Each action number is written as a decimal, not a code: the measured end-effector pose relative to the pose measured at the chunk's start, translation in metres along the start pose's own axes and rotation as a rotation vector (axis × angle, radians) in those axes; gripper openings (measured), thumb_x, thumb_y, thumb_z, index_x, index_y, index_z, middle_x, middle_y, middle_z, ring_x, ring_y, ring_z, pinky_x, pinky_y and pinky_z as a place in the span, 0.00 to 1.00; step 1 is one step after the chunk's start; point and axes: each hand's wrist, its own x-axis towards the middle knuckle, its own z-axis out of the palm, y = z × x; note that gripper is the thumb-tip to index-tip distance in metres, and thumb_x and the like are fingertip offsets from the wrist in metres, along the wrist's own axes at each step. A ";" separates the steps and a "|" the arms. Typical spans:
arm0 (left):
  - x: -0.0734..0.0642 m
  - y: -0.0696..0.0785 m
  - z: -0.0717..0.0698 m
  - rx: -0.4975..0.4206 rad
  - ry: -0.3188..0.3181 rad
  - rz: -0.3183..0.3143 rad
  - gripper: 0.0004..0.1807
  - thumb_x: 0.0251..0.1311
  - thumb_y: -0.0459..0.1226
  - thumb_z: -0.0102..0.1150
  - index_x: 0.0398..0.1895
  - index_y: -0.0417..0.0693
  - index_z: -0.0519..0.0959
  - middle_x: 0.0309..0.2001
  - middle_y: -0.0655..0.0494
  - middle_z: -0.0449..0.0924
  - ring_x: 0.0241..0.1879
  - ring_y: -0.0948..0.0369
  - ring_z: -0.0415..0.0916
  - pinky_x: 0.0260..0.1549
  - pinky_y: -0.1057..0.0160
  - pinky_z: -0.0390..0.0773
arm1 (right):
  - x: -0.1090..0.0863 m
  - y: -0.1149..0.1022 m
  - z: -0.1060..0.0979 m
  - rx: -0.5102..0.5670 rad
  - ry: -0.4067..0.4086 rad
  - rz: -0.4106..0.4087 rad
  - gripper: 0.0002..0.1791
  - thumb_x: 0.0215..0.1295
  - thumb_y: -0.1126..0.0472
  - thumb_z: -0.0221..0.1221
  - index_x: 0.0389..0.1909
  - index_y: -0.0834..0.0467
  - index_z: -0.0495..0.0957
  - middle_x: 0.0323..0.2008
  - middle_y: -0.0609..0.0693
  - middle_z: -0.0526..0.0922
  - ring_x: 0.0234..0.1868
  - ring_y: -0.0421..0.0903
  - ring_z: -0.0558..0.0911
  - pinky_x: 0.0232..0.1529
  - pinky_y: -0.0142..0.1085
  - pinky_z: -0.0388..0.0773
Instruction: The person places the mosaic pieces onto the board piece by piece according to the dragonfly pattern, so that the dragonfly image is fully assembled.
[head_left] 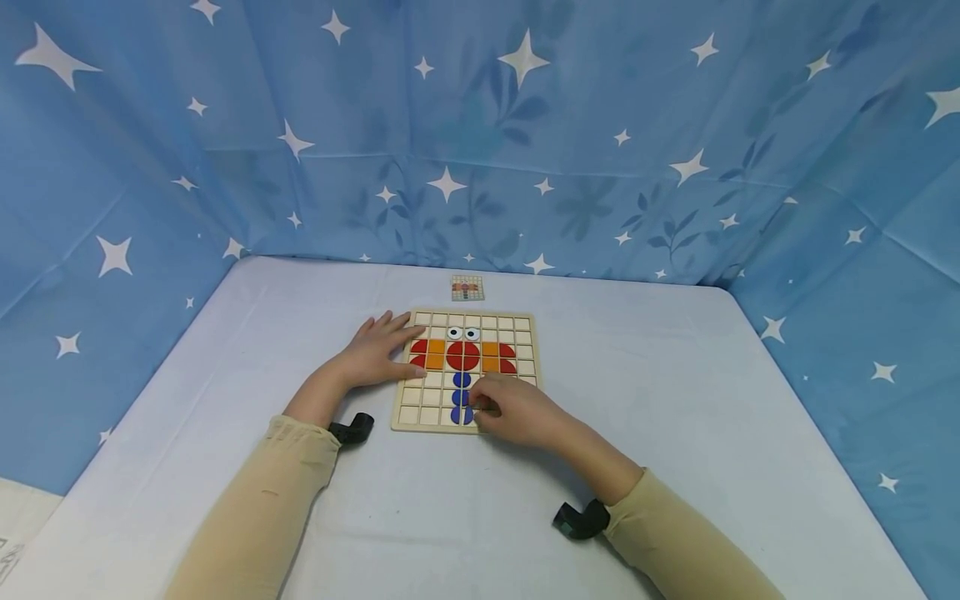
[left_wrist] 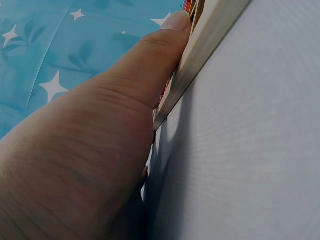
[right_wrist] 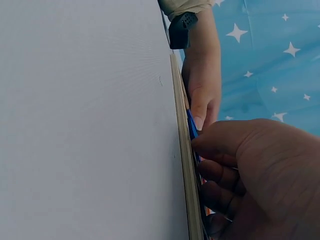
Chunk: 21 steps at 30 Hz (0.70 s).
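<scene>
A wooden grid board (head_left: pixel 420 429) lies flat on the white table. On it are red quarter-circle pieces (head_left: pixel 462 357), orange squares (head_left: pixel 436 355), two eye pieces (head_left: pixel 462 334) and a column of blue half-round pieces (head_left: pixel 457 415). My left hand (head_left: pixel 367 354) rests on the board's left side, fingers spread, its thumb (left_wrist: pixel 150 60) lying over the edge. My right hand (head_left: pixel 521 408) is at the lower middle, with fingertips curled down at the blue column, partly covering it. In the right wrist view, the thumb (right_wrist: pixel 220 137) touches a blue piece (right_wrist: pixel 191 125); I cannot tell whether it is pinched.
Behind the board lies a small pattern card (head_left: pixel 467 288) showing a similar figure. Black wrist cameras (head_left: pixel 581 521) are strapped to both arms. A blue curtain (head_left: pixel 480 150) with white stars encloses the table's back and sides.
</scene>
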 end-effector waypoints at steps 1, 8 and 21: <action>0.000 0.000 0.000 -0.001 0.000 0.001 0.49 0.54 0.68 0.59 0.77 0.62 0.58 0.80 0.51 0.45 0.80 0.44 0.33 0.76 0.40 0.32 | 0.000 0.000 0.000 -0.003 0.003 0.000 0.08 0.64 0.55 0.63 0.43 0.49 0.80 0.34 0.38 0.75 0.35 0.37 0.73 0.39 0.31 0.74; 0.000 -0.002 -0.001 0.004 -0.001 -0.001 0.49 0.55 0.68 0.59 0.77 0.62 0.58 0.80 0.51 0.45 0.80 0.44 0.33 0.76 0.40 0.32 | 0.004 -0.003 0.004 -0.034 0.019 0.010 0.07 0.65 0.54 0.63 0.41 0.48 0.79 0.31 0.38 0.73 0.33 0.36 0.72 0.36 0.30 0.72; -0.004 -0.003 0.000 -0.004 0.000 -0.006 0.48 0.56 0.69 0.57 0.77 0.63 0.58 0.80 0.51 0.45 0.80 0.44 0.33 0.76 0.40 0.32 | -0.005 0.011 -0.017 -0.043 0.075 0.051 0.07 0.68 0.53 0.59 0.43 0.49 0.80 0.38 0.40 0.79 0.39 0.38 0.76 0.44 0.35 0.79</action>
